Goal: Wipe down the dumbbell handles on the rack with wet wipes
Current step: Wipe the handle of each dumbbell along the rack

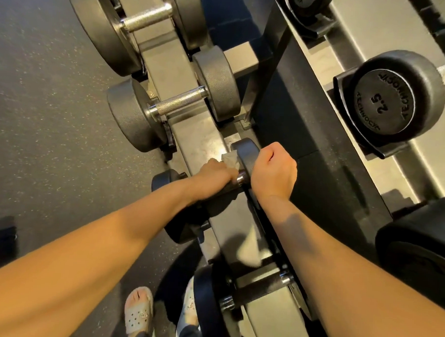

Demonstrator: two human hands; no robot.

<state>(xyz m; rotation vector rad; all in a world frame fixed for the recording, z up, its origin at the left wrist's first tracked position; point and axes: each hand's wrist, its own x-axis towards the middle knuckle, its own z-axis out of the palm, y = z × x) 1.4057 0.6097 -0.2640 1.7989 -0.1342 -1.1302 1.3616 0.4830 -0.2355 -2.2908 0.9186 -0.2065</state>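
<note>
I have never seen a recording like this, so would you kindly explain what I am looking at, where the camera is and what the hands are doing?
There is no machine here: a person wears one wide-angle camera on the head, so this single picture looks down along both bare forearms. The left hand grips a crumpled white wet wipe around the shiny metal handle of a black round-ended dumbbell. The right hand curls over that dumbbell's far end, apparently steadying it. It sits on a grey metal rack, beside another dumbbell with a knurled steel handle. Another shelf to the right holds a black dumbbell marked 2.5. Below are a dark speckled floor and the person's pale sandals.
</note>
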